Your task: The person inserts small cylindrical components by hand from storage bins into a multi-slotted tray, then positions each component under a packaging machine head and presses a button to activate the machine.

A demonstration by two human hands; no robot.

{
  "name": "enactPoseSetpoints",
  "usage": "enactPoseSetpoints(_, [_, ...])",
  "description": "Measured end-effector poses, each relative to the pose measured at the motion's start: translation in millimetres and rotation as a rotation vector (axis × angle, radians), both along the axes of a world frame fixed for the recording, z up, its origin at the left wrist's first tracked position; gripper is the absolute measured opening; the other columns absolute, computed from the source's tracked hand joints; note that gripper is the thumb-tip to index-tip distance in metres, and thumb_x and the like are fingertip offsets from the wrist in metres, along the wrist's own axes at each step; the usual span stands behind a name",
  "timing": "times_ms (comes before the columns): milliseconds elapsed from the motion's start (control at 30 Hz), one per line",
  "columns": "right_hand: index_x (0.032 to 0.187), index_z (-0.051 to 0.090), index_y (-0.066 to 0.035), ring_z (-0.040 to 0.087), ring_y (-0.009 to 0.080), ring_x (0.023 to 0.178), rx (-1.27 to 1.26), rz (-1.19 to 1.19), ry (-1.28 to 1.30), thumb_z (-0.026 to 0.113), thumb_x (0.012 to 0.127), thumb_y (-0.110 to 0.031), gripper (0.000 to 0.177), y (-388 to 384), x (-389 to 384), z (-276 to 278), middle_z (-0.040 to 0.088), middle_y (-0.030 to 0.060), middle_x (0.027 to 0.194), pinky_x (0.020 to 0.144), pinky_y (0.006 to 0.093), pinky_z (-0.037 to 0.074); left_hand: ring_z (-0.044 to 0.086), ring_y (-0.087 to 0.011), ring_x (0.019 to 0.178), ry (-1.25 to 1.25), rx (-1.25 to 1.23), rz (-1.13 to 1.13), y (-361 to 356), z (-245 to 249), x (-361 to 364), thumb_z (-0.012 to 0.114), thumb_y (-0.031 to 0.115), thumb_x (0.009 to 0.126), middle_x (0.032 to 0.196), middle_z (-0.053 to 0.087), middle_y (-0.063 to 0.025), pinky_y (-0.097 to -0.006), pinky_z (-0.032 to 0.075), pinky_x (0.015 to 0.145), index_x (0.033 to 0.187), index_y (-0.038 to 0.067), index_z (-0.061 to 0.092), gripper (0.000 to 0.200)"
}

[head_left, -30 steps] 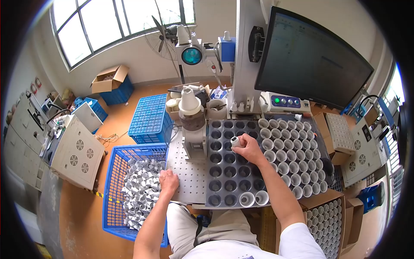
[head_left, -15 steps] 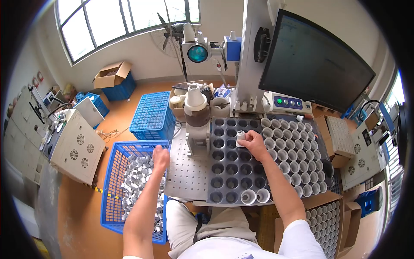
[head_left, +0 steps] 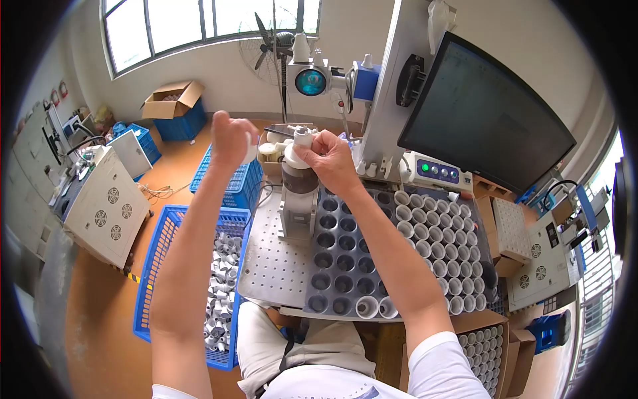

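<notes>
My right hand (head_left: pixel 330 161) has its fingers closed around a white cone-shaped plastic part (head_left: pixel 302 137) with a narrow top. That part sits upright on the round head of the grey fixture (head_left: pixel 299 183). My left hand (head_left: pixel 232 138) is raised to the left of the fixture, fingers curled. A white plastic part (head_left: pixel 250 147) shows at its edge, mostly hidden by the hand. Below my left forearm, the blue basket (head_left: pixel 174 229) holds a heap of similar white parts (head_left: pixel 224 286). Right of the fixture lies a black tray (head_left: pixel 332 292) with round pockets.
White cups (head_left: pixel 438 233) stand in rows on the tray's right side. Above them hangs a monitor (head_left: pixel 488 106). A lens head (head_left: pixel 310 82) juts out over the fixture. Behind my left hand is a blue crate (head_left: pixel 242 186). A carton of cups (head_left: pixel 482 346) stands at lower right.
My right hand has moved left from above the tray to the fixture head with a white part. My left hand has risen from over the basket to beside the fixture. The view has shifted slightly.
</notes>
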State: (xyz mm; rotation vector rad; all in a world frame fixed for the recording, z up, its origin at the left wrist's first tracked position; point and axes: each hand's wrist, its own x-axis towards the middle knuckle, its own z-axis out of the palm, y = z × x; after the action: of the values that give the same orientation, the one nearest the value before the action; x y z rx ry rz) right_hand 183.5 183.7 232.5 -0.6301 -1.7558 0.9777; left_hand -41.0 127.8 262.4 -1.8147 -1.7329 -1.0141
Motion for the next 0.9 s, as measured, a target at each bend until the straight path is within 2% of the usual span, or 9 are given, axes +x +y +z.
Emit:
enactPoseSetpoints(33, [0.073, 0.054, -0.005, 0.044, 0.0076, 0.062, -0.008, -0.001, -0.007, 0.077, 0.083, -0.02, 0.029, 1, -5, -4, 0.048, -0.0039, 0.064, 0.055, 0.0253, 0.039, 0.055, -0.023, 0.058, -0.467, -0.01, -0.113, -14, -17, -27, 0.054, 0.009, 0.068, 0.057, 0.061, -0.0091, -0.0364, 0.045, 0.064, 0.049, 0.007, 0.063, 0.021])
enactPoseSetpoints(100, [0.078, 0.058, -0.004, 0.044, 0.0077, 0.062, -0.017, 0.006, 0.003, 0.076, 0.084, -0.023, 0.027, 2, -11, -13, 0.049, -0.0035, 0.065, 0.055, 0.0255, 0.039, 0.06, -0.0268, 0.074, -0.241, -0.081, 0.163, -44, -90, -87, 0.05, 0.013, 0.082, 0.068, 0.066, -0.0125, -0.0428, 0.044, 0.074, 0.055, 0.003, 0.054, 0.029])
enactPoseSetpoints(133, [0.081, 0.06, -0.003, 0.044, 0.0075, 0.062, -0.016, 0.007, 0.022, 0.076, 0.085, -0.024, 0.026, 3, -11, -19, 0.049, -0.0034, 0.065, 0.054, 0.0255, 0.039, 0.059, -0.0362, 0.077, -0.512, -0.243, 0.378, -69, -107, -88, 0.047, 0.015, 0.081, 0.072, 0.063, -0.021, -0.0479, 0.044, 0.077, 0.066, -0.001, 0.052, 0.022])
enactPoseSetpoints(167, [0.085, 0.062, -0.003, 0.044, 0.0073, 0.062, -0.011, 0.008, 0.037, 0.075, 0.086, -0.025, 0.026, 3, -11, -22, 0.049, -0.0034, 0.065, 0.054, 0.0255, 0.039, 0.057, -0.0415, 0.083, -0.382, -0.178, 0.557, -79, -158, -96, 0.047, 0.014, 0.081, 0.082, 0.061, -0.0253, -0.0518, 0.044, 0.078, 0.076, -0.001, 0.051, 0.016])
enactPoseSetpoints(300, [0.113, 0.063, 0.001, 0.047, 0.0088, 0.065, 0.112, -0.032, 0.009, 0.071, 0.089, -0.028, 0.038, -7, -4, -23, 0.052, -0.0013, 0.069, 0.06, 0.0261, 0.042, 0.053, -0.0409, 0.108, -0.237, -0.726, 0.421, -110, -240, -30, 0.051, 0.018, 0.083, 0.105, 0.061, -0.0235, -0.0536, 0.042, 0.088, 0.095, -0.001, 0.058, 0.024])
enactPoseSetpoints(400, [0.118, 0.058, 0.001, 0.063, 0.0237, 0.083, 0.258, -0.037, -0.219, 0.069, 0.086, -0.019, 0.039, -32, 29, -27, 0.066, 0.0119, 0.085, 0.076, 0.0332, 0.049, 0.056, -0.0395, 0.102, -0.317, -0.709, 0.373, -113, -309, 18, 0.053, 0.022, 0.085, 0.102, 0.063, -0.0223, -0.0502, 0.044, 0.092, 0.092, 0.001, 0.062, 0.024])
enactPoseSetpoints(533, [0.117, 0.058, -0.002, 0.06, 0.0347, 0.109, 0.045, 0.267, -0.681, 0.073, 0.082, -0.021, 0.042, -80, 97, -14, 0.058, 0.0186, 0.126, 0.09, 0.0379, 0.048, 0.058, -0.0385, 0.098, -0.117, -0.696, 0.361, -121, -304, 32, 0.054, 0.017, 0.082, 0.094, 0.065, -0.0213, -0.0489, 0.049, 0.086, 0.091, 0.001, 0.067, 0.022])
enactPoseSetpoints(700, [0.13, 0.05, -0.008, 0.049, 0.0375, 0.122, 0.248, 0.501, -1.325, 0.076, 0.077, -0.023, 0.06, -173, 163, -44, 0.048, 0.0201, 0.135, 0.099, 0.0423, 0.044, 0.058, -0.0393, 0.094, -0.267, -0.67, 0.377, -118, -291, 36, 0.053, 0.016, 0.082, 0.091, 0.065, -0.0215, -0.0476, 0.05, 0.084, 0.087, -0.003, 0.066, 0.024])
enactPoseSetpoints(900, [0.11, 0.057, -0.005, 0.055, 0.0333, 0.103, 0.264, 0.402, -1.346, 0.068, 0.077, -0.008, 0.035, -187, 181, -73, 0.056, 0.0159, 0.105, 0.086, 0.0429, 0.048, 0.06, -0.0426, 0.091, -0.176, -0.659, 0.279, -120, -311, 24, 0.055, 0.013, 0.08, 0.095, 0.062, -0.0276, -0.0492, 0.05, 0.083, 0.089, -0.003, 0.066, 0.022])
